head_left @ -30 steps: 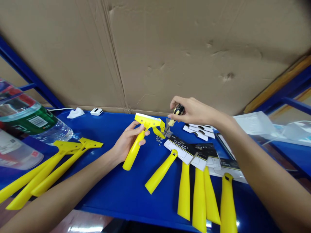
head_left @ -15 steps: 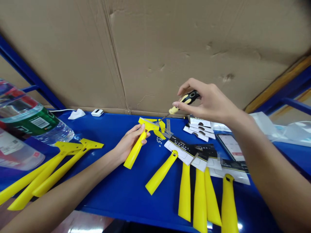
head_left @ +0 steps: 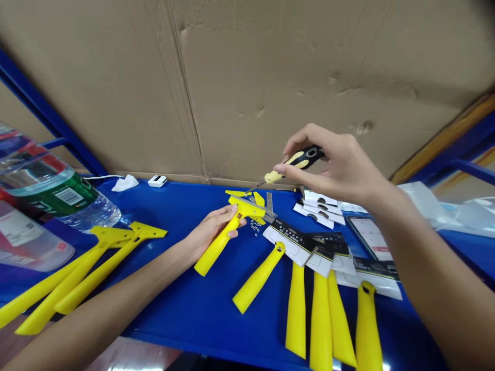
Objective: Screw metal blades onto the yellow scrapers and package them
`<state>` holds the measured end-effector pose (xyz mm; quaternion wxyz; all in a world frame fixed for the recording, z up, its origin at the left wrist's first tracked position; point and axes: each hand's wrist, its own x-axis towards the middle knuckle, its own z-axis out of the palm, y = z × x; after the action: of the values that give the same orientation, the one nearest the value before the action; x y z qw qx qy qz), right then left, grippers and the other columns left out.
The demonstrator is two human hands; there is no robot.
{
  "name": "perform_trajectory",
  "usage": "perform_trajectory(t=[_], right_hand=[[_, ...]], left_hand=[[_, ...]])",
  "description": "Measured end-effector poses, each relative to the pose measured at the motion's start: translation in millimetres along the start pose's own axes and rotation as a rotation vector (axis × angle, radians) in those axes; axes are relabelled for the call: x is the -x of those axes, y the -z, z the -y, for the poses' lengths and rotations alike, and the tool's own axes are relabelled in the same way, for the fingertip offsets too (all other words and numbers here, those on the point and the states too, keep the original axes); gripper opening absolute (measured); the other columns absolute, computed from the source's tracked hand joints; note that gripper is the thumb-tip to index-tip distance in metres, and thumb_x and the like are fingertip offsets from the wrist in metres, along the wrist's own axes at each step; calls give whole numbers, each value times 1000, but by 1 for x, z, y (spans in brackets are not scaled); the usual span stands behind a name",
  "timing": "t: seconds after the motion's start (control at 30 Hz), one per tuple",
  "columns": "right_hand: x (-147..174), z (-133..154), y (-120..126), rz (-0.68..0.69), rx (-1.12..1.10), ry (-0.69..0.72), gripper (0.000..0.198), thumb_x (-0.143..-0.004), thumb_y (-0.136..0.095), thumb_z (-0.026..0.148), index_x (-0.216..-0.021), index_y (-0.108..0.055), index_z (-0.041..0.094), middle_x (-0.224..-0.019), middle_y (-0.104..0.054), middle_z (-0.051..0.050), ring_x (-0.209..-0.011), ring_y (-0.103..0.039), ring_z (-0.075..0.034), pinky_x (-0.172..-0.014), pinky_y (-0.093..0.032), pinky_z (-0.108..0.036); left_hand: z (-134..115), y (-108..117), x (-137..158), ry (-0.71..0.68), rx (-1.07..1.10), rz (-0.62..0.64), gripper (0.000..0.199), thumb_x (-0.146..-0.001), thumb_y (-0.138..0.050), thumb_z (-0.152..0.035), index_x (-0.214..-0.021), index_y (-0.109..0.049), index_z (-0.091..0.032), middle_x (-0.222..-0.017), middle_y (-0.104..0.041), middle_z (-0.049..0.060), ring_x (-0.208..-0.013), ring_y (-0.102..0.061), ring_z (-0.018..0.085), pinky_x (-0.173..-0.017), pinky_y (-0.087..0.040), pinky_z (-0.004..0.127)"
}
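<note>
My left hand (head_left: 209,229) is wrapped round the neck of a yellow plastic scraper (head_left: 216,247), its head tilted up to the right. My right hand (head_left: 340,159) pinches a black and cream screwdriver (head_left: 296,162) by the handle. The shaft slants down left, and its tip is close to the back edge of the scraper head; whether they touch I cannot tell. Just behind lie loose yellow pieces (head_left: 258,199) and a metal strip (head_left: 269,202). Small metal nuts or rings (head_left: 256,226) are scattered to the right of the held scraper.
Several yellow handles (head_left: 258,281) lie at front right, their heads under black and white cards (head_left: 290,239). More cards (head_left: 319,208), a phone (head_left: 369,237) and plastic bags lie behind. Left are yellow scrapers (head_left: 112,257) and a water bottle (head_left: 58,190). Cardboard (head_left: 240,87) walls the back.
The scraper in my left hand has shifted slightly right and down, its head turned a little. The screwdriver tip has moved left, from the head's right end to behind its back edge.
</note>
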<state>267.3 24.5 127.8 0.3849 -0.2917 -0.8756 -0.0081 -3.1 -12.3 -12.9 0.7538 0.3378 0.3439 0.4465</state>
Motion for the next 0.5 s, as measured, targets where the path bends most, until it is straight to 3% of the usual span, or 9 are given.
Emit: perform_trajectory(t=[0.5], right_hand=[[0, 3, -10, 97, -67, 7, 29, -99, -71, 54, -103, -70, 25, -98, -78, -4, -84, -72, -22, -73, -52, -36]], left_hand=[[2, -1, 1, 6, -8, 50, 19, -108, -58, -24, -119, -65, -9, -85, -69, 11, -52, -53, 7, -45, -44, 15]])
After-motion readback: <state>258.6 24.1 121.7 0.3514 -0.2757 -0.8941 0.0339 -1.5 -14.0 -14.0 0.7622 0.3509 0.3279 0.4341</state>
